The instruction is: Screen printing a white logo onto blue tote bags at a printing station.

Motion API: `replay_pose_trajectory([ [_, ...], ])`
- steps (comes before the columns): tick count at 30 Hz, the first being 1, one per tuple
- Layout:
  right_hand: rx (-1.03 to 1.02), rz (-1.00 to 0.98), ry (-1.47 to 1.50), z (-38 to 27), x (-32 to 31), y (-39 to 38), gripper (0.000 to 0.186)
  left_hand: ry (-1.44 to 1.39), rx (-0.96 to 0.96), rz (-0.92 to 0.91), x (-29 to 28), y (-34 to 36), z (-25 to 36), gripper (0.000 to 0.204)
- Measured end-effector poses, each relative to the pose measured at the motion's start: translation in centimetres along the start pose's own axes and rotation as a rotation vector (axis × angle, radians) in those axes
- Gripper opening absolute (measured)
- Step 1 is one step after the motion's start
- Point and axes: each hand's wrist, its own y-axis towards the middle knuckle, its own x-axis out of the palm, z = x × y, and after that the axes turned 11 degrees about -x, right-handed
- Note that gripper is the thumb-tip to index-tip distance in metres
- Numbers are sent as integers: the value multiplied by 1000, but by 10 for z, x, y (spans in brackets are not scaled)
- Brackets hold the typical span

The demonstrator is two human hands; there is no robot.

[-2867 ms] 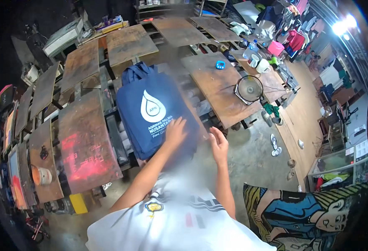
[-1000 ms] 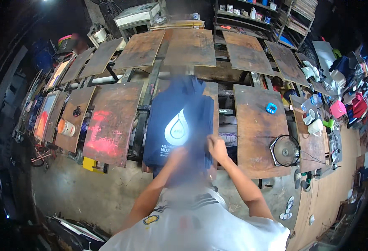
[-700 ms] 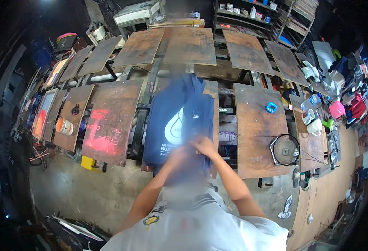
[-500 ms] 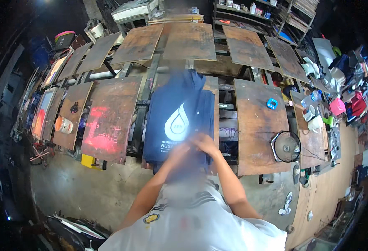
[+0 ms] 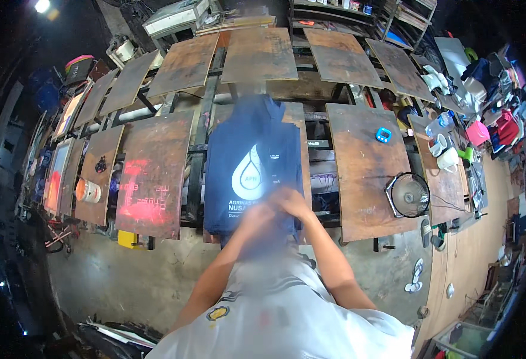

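A dark navy shirt (image 5: 221,161) lies on a board in front of me, with a white drop-shaped print and white lettering on it. Over its lower right part my two hands meet. My right hand (image 5: 294,203) has its fingers bent and drawn together; whatever they pinch is too small or hidden to name. Close against it is my left hand (image 5: 259,219), whose fingers are smeared by a blurred band down the middle of the picture. Whether either hand touches the cloth I cannot tell.
Brown boards stand in two rows on a metal frame. Left of the shirt is a red-stained board (image 5: 155,179), then a paint tub (image 5: 87,191). To the right are a blue timer (image 5: 383,135), a round fan (image 5: 409,196), mugs (image 5: 448,159) and a pink container (image 5: 477,133).
The view has shifted slightly, so the boards sit a little farther left and higher. My hands stay together over the shirt's lower part, and more small white print shows at its right.
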Motion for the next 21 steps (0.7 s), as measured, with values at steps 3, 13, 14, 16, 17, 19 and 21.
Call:
replay_pose_trajectory([
  [3,-44,20,-84,4,2,0,43,84,-3,19,1,-5,13,14],
  [13,29,30,56,16,7,6,30,-40,-15,23,-3,0,-3,11],
  [14,30,32,56,17,7,5,30,-40,-14,21,-2,1,-4,11],
  [16,45,88,3,18,8,3,22,-36,28,36,0,3,-6,10],
  [17,46,88,3,19,8,2,22,-36,27,35,0,3,-6,10],
  [19,-88,169,-57,21,9,-1,18,-44,-4,24,0,4,-6,9],
  [21,-129,186,-95,17,10,-3,21,-21,14,38,1,4,-8,9],
])
